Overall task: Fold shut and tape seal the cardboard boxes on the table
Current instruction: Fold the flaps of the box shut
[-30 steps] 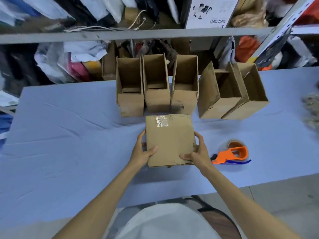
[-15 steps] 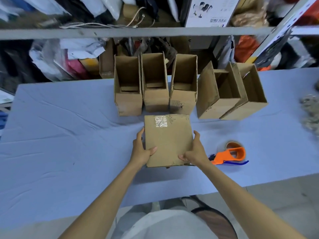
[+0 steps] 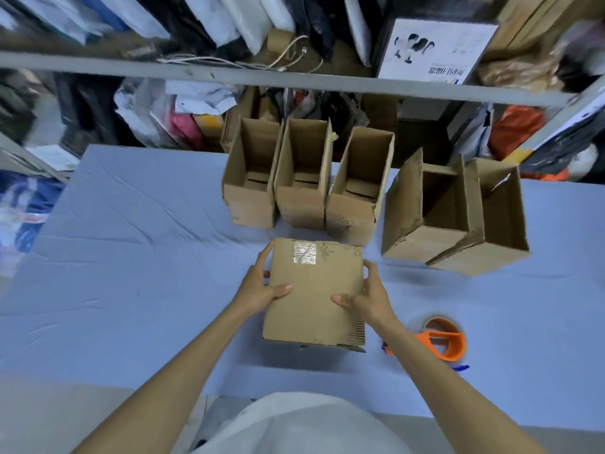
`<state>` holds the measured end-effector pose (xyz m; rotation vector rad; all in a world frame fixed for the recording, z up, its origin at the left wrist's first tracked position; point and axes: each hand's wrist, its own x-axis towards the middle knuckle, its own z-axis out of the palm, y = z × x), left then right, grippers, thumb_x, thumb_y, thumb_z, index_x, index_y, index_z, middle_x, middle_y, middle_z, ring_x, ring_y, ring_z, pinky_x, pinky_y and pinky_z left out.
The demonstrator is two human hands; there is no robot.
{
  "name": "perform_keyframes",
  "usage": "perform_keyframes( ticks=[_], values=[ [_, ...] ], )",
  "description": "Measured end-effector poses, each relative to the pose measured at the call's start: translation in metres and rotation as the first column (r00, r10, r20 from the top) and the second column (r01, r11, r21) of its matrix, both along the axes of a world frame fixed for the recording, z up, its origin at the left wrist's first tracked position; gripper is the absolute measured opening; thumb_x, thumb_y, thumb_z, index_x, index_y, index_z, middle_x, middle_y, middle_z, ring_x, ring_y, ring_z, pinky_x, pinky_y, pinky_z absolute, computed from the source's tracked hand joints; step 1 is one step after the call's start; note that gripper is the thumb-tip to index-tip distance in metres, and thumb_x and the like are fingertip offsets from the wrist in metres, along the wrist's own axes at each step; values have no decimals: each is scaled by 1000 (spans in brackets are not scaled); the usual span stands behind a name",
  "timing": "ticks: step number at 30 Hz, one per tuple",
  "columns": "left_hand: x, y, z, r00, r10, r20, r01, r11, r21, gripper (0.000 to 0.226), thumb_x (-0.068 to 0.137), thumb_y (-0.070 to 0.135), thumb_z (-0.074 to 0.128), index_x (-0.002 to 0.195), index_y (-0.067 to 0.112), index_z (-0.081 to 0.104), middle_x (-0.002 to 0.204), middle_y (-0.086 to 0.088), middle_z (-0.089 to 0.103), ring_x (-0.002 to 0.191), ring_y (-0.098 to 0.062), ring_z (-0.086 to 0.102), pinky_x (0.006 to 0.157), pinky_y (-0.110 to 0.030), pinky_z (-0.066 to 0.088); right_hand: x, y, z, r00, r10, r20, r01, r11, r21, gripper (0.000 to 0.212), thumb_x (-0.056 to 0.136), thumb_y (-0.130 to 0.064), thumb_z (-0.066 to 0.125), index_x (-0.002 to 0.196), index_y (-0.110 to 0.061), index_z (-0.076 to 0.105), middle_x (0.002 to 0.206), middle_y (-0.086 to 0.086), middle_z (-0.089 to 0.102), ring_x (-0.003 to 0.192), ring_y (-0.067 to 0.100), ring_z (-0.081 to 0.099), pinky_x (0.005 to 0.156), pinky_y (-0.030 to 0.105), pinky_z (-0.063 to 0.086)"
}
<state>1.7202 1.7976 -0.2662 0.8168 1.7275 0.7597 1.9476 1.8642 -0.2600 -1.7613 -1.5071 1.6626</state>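
A closed cardboard box [image 3: 314, 293] with a patch of shiny tape near its far edge is in the middle of the blue table [image 3: 131, 257]. My left hand [image 3: 260, 285] grips its left side, thumb lying on the top face. My right hand [image 3: 368, 298] grips its right side, thumb also on top. Behind it stand three open boxes side by side [image 3: 248, 204], [image 3: 302, 204], [image 3: 355, 214], and two larger open boxes [image 3: 422, 237], [image 3: 491, 247] to the right. An orange tape dispenser [image 3: 443, 342] lies on the table right of my right forearm.
A metal shelf rail [image 3: 229, 75] runs across behind the table, with bags, cables and a white carton [image 3: 432, 50] on and under it. My white shirt fills the bottom centre. The table's near edge lies close to my body.
My view has shifted closer and the box now looks lifted toward me, its near edge raised off the cloth. Both hands keep the same hold on its sides.
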Motion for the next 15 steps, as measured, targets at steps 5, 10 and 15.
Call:
perform_keyframes(
  ticks=[5, 10, 15],
  values=[
    [1, -9, 9, 1000, -9, 26, 8, 1000, 28, 95, 80, 13, 78, 147, 44, 18, 110, -4, 54, 96, -11, 57, 67, -17, 49, 3, -12, 5, 1000, 9, 5, -9, 998, 64, 84, 61, -16, 89, 125, -22, 36, 100, 0, 61, 98, 25, 63, 84, 43, 54],
    [-2, -12, 14, 1000, -25, 12, 25, 999, 33, 110, 75, 13, 82, 149, 49, 8, 109, -1, 53, 96, -14, 59, 64, -16, 49, 4, -12, 10, 1000, 25, 19, -26, 996, 89, 75, 66, -7, 85, 120, -18, 34, 92, -3, 58, 91, 21, 61, 76, 35, 52],
    [-9, -22, 18, 998, -30, -51, 33, 997, 67, 97, 69, 20, 87, 136, 49, 23, 103, 3, 52, 95, -18, 58, 59, -23, 53, 1, -15, 17, 998, 54, 39, -59, 988, 146, 79, 67, -2, 82, 127, -24, 36, 89, -2, 58, 80, 13, 59, 61, 22, 46]
  ],
)
